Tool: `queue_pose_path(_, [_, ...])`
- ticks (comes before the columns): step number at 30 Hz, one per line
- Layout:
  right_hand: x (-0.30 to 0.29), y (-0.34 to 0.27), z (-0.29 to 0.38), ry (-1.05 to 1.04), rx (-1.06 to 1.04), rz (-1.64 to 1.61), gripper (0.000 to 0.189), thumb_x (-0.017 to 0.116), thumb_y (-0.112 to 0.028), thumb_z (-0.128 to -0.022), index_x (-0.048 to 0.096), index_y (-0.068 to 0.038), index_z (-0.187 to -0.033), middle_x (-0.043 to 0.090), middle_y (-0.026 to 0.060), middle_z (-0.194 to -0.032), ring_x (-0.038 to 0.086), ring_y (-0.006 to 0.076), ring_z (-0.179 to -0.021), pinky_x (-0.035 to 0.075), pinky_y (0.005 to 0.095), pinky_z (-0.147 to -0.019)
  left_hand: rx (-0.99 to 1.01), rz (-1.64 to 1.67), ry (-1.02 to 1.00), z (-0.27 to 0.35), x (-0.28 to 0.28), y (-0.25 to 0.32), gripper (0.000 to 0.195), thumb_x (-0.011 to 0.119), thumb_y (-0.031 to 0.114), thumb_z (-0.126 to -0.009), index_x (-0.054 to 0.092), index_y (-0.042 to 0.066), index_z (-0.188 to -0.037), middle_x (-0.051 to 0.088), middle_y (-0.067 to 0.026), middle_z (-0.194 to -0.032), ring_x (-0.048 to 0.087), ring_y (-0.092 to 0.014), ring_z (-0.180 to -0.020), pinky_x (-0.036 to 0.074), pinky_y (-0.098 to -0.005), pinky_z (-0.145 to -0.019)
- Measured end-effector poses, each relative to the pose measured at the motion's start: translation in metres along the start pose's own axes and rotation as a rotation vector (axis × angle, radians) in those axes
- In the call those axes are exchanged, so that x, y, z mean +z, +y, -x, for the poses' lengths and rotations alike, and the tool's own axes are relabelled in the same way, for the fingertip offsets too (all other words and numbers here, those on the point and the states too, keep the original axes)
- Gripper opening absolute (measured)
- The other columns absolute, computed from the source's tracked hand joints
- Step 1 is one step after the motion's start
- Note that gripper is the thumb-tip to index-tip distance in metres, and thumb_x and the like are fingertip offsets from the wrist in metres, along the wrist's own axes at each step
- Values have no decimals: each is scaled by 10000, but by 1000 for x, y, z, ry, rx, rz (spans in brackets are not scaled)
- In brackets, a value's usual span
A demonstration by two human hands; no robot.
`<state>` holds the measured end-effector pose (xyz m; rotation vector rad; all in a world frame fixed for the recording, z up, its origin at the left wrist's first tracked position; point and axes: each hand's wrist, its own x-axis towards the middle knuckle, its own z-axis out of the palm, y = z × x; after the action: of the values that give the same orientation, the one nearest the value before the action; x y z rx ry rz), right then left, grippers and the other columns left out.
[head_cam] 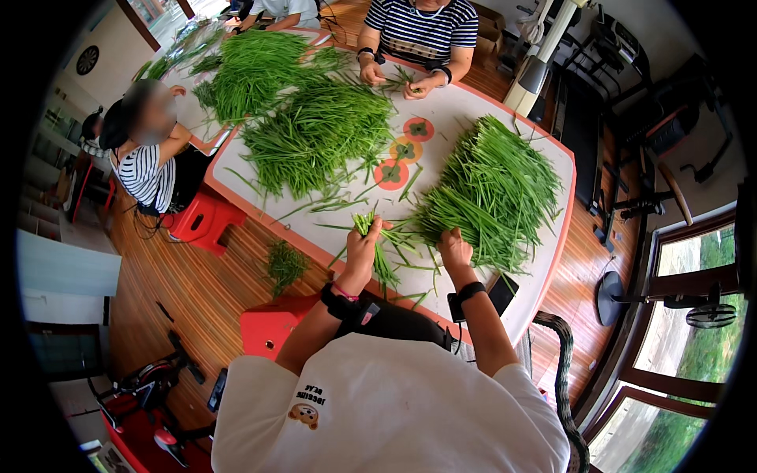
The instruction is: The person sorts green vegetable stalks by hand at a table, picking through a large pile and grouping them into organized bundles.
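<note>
My left hand [362,251] is closed around a small bunch of long green stalks [383,269], which look like garlic chives. Their pale ends stick up above my thumb, and the rest hangs below the fist. My right hand [456,251], fingers curled, is at the near left edge of a large heap of the same stalks [494,189]. Whether its fingertips pinch a stalk is hidden. Loose stalks lie scattered on the white table [440,105] between my hands. Just right of my right wrist lies a black phone-like slab [502,294].
Another heap [319,130] lies across the table, with a further heap [254,68] behind it. One person [420,35] handles stalks opposite; another [151,148] sits at left by a red stool [204,220]. Fallen greens [285,266] lie on the wooden floor near a second red stool [275,325].
</note>
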<state>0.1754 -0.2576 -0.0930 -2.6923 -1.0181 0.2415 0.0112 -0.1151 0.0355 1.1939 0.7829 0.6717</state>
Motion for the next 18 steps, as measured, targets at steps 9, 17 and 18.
queue_pose_path(9, [-31,-8,0,304,-102,-197,111,633,-232,-748,633,-127,-783,621,44,-803,600,258,-666,465,365,-553,-209,187,-121,-1,-2,-2,256,568,233,-870,615,-19,-862,433,31,-608,381,-87,-541,374,-255,-548])
queue_pose_path(17, [-98,-73,21,224,-281,-574,103,662,-178,-745,631,-88,-785,602,38,-771,568,215,-547,443,307,-500,-147,37,-255,-3,11,-16,272,640,163,-814,621,-7,-1026,497,46,-615,393,-52,-494,374,-224,-473])
queue_pose_path(18, [-98,-77,23,208,-322,-580,106,660,-181,-748,630,-86,-785,601,42,-771,569,218,-549,442,311,-499,-139,33,-244,-2,15,-10,264,638,163,-815,625,-7,-1017,488,48,-608,393,-52,-493,374,-223,-474])
